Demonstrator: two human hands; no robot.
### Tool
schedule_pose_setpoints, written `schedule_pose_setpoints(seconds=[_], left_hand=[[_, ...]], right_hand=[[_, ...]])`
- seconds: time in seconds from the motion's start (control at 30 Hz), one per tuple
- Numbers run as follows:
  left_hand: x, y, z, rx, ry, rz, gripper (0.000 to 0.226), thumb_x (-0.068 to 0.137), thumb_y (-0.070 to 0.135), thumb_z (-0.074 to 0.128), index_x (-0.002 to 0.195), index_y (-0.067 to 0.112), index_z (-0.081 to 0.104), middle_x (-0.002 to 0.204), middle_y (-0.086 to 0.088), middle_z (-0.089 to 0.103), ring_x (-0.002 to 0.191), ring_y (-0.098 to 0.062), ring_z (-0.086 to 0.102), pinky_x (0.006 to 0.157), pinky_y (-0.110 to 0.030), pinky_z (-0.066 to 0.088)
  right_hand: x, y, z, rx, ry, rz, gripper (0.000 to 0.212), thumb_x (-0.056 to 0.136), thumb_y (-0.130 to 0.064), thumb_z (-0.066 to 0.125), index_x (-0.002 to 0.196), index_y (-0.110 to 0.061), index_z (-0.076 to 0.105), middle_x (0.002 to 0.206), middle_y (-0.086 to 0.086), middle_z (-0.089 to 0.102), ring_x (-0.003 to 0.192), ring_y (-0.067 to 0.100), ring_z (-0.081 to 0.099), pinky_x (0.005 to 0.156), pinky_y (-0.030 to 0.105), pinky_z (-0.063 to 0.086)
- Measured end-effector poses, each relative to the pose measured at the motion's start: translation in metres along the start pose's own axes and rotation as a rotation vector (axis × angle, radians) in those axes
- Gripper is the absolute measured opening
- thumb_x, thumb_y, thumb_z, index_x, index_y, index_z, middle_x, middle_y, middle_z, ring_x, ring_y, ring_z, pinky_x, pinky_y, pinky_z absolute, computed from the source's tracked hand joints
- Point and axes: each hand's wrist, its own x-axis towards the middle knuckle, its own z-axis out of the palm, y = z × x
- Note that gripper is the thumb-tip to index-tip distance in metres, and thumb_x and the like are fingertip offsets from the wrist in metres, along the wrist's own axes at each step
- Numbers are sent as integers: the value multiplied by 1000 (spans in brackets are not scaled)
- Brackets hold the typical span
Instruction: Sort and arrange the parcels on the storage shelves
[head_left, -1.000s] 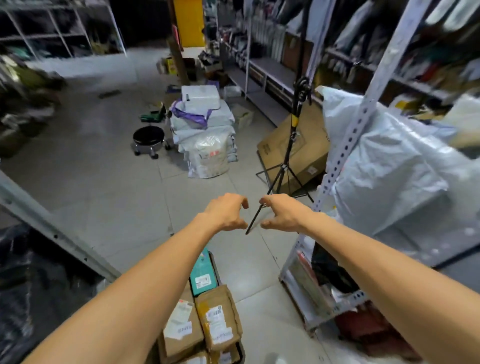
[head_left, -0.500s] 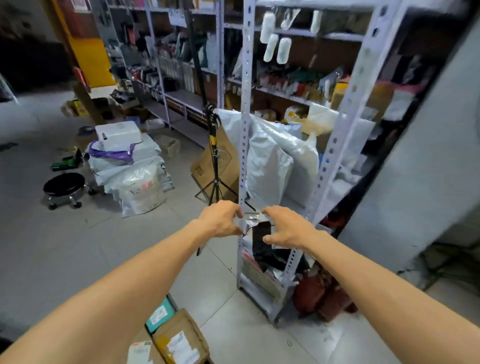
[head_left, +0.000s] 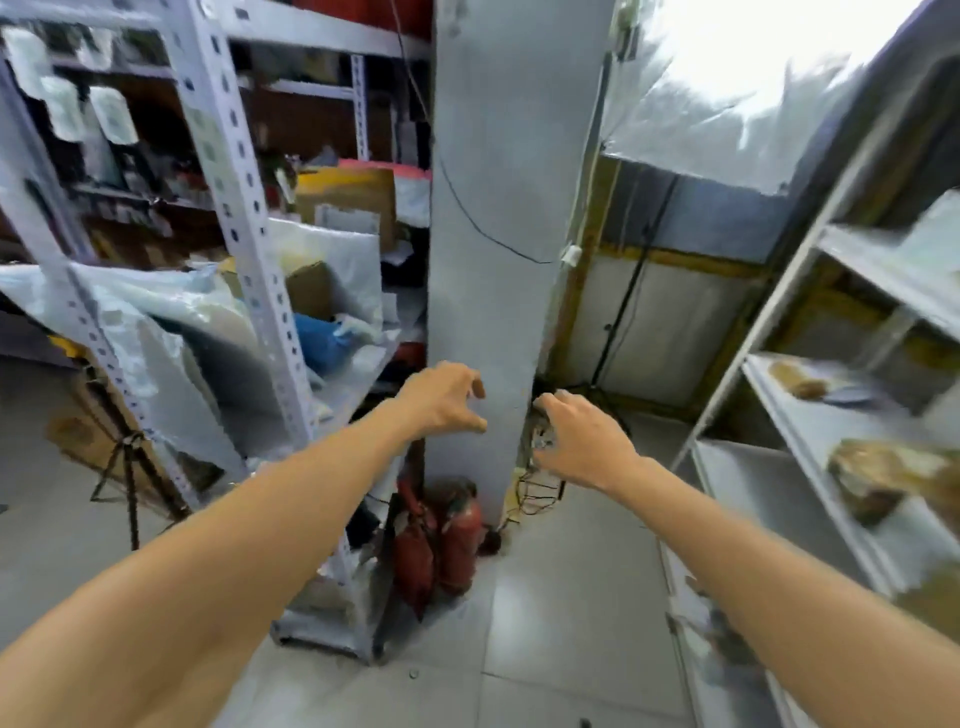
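Both my arms reach forward in front of a grey pillar (head_left: 488, 218). My left hand (head_left: 441, 400) and my right hand (head_left: 582, 441) hang in the air a short way apart, fingers loosely curled, holding nothing. On the left stands a grey metal shelf rack (head_left: 228, 171) stuffed with grey plastic mailer bags (head_left: 171, 332), a blue bag (head_left: 322, 338) and a brown cardboard box (head_left: 358, 197). On the right a white shelf unit (head_left: 810, 431) carries brown wrapped parcels (head_left: 872, 473), blurred.
Two red fire extinguishers (head_left: 441, 540) stand on the floor at the foot of the pillar, with tangled wires (head_left: 535, 483) beside them. A black tripod (head_left: 124, 467) stands left of the rack. Tiled floor (head_left: 561, 597) lies between the two shelf units.
The view has swung to the right, from the open floor and parcel pile to the pillar and the right shelf. My hands have drawn slightly apart and stay empty.
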Motion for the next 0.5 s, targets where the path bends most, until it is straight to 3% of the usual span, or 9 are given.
schedule_pose_setpoints(seconds=[0.13,0.33,0.5], left_hand=[[39,63,14,-8,-32,164,48,79,38,73,121,21,61,119,0,62,110,-22,59,86,-32,48],[87,135,36,11,-56,388,49,77,39,75,120,20,61,116,-1,61,101,-19,58,83,-35,53],[122,194,57,11,-111,523,55,77,38,76,126,21,58,119,-1,60,102,-18,57,75,-28,43]], right_hand=[[-31,55,-15,-9,55,214,55,85,-32,63,134,-12,47,127,6,53,119,25,50,94,37,47],[-77,124,-31,88,176,524,63,82,-35,70,136,-12,48,131,6,56,119,23,54,94,34,49],[-114,171,-39,85,167,715,63,82,-33,70,136,-10,47,136,9,52,124,25,50,98,35,45]])
